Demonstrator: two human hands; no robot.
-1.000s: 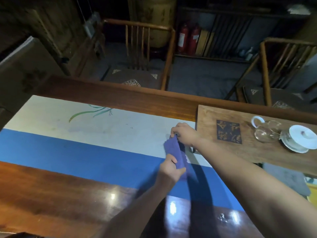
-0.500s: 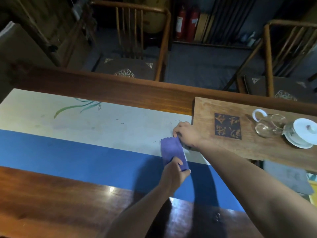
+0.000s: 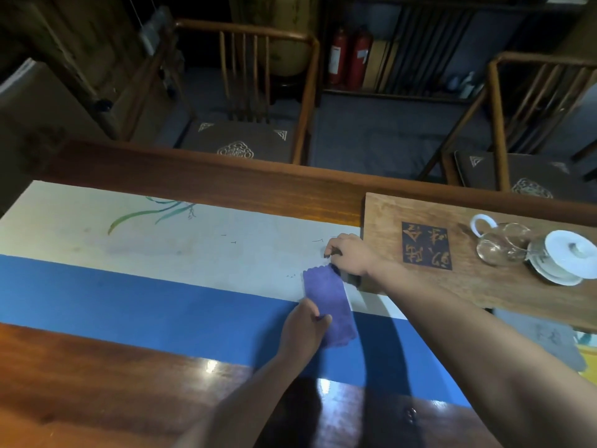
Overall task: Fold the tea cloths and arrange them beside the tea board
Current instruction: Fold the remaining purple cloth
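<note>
One purple tea cloth (image 3: 328, 302) flat on worktop (image 3: 97, 367), folded narrow, long axis near-to-far, just left of tea board (image 3: 420, 279). Left hand (image 3: 307, 324) pinches near end; right hand (image 3: 347, 255) pinches far corner.

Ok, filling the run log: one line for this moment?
step: laying folded purple cloth flat | left hand: pinches near end | right hand: holds far corner | place: beside tea board

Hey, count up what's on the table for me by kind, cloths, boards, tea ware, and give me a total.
Purple tea cloth, folded, held by the left hand and right hand: 1
Wooden tea board: 1
Glass pitcher on the board: 1
White lidded cup on its saucer: 1
Blue and white table runner: 1
Total: 5
</note>
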